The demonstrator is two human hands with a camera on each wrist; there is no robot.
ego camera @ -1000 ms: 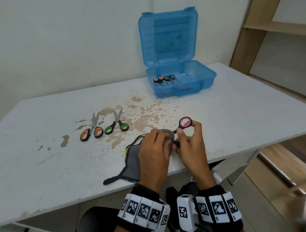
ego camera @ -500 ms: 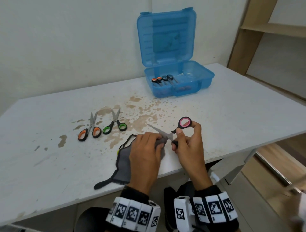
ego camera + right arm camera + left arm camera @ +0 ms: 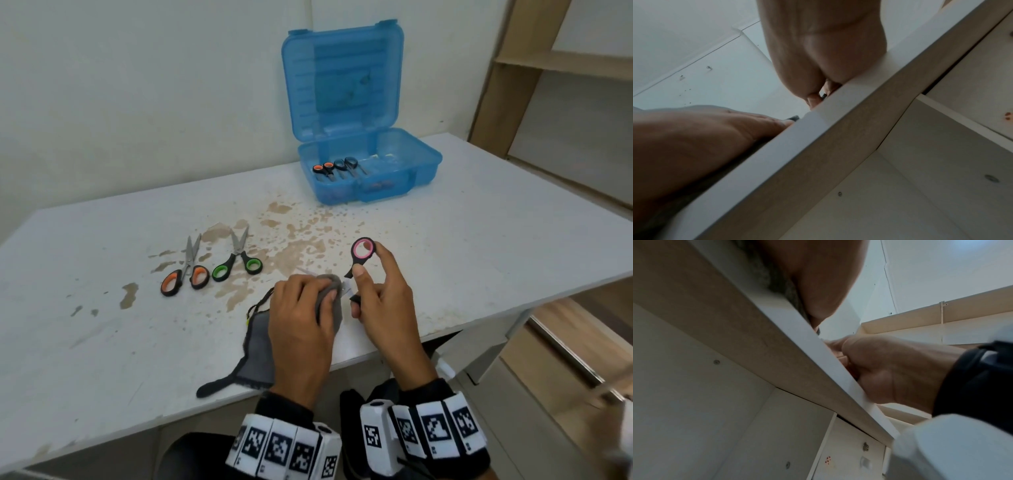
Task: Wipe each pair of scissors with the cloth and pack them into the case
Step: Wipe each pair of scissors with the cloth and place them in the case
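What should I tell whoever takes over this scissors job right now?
Left hand: grips the grey cloth, bunched round the blades of the pink-handled scissors.
Right hand: holds those scissors by the handles, above the white table's near edge.
Done: two pairs, one orange-handled, one dark-handled, lie in the open blue case at the back.
Left: finish wiping the pink pair and pack it; then wipe and pack the orange-handled scissors and the green-handled scissors, both lying on the table to the left.
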